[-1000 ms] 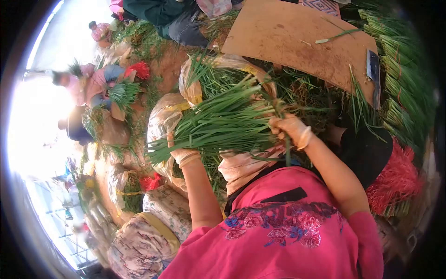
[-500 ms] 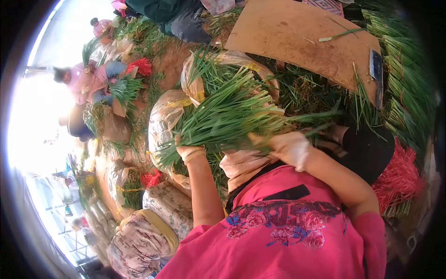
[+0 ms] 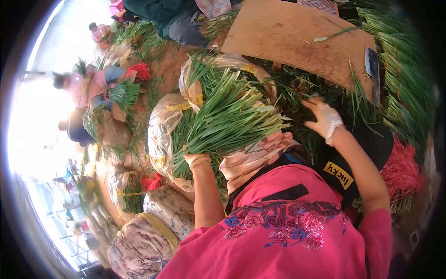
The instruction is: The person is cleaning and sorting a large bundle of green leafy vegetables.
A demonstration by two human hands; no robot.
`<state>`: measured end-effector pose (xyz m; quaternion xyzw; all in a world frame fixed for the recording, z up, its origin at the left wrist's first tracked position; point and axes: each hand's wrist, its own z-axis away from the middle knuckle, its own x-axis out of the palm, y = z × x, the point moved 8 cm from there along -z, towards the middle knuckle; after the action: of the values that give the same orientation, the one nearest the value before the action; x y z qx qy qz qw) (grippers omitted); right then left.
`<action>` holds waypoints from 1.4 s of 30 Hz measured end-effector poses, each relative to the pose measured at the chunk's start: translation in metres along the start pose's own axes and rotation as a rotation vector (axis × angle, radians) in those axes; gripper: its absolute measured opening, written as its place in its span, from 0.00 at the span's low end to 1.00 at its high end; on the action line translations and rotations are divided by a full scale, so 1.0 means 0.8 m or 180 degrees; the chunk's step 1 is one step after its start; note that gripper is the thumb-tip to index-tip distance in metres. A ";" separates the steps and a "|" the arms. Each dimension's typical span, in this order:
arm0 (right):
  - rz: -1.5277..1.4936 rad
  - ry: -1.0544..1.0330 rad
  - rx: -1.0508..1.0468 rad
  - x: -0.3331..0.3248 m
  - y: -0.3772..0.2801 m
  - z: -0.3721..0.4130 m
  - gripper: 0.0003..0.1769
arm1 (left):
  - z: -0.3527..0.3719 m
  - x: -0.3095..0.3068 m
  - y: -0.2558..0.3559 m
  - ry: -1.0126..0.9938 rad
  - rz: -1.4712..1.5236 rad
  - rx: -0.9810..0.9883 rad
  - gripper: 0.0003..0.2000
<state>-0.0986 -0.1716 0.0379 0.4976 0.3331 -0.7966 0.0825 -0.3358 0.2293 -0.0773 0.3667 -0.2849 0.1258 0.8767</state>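
Observation:
A large bunch of garlic chives (image 3: 225, 116) lies across my lap, its green leaf tips to the left and pale cut ends to the right. My left hand (image 3: 197, 161) is closed around the leafy side of it. Apart from the bunch, my right hand (image 3: 324, 119) hangs with its fingers spread, nothing in them. It wears a whitish glove, and below it is a dark heap of loose leaves (image 3: 304, 90). Beneath the bunch is an open clear plastic sack (image 3: 165, 123) with more greens in it.
A brown board (image 3: 288, 39) with a dark-bladed knife (image 3: 370, 63) stands ahead. Stacked green bundles (image 3: 402, 88) line the right, near red ties (image 3: 402, 169). A co-worker in pink (image 3: 83, 90) sits at left; another person's dark sleeve (image 3: 153, 14) is at the top.
My right hand has left the stalk ends of the bunch, moving right and forward, and its fingers have spread. The stray leaves beside it are gone from the bunch. My left hand keeps its hold.

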 end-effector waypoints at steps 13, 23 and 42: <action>-0.4779 0.1834 0.0124 -0.076 0.073 0.045 0.08 | -0.024 -0.030 -0.015 -0.0296 0.0038 -0.0260 0.27; -0.0821 -0.0625 -0.0377 0.054 -0.090 -0.007 0.30 | -0.002 0.023 -0.004 -0.0504 0.0016 -0.0166 0.25; -0.5298 -0.0445 0.0511 0.038 0.018 -0.033 0.13 | 0.017 0.064 0.039 -0.0837 -0.0381 0.0375 0.17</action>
<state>-0.0872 -0.1606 -0.0016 0.0432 0.5280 -0.6477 -0.5476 -0.3136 0.2422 -0.0212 0.4472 -0.3669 0.0407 0.8147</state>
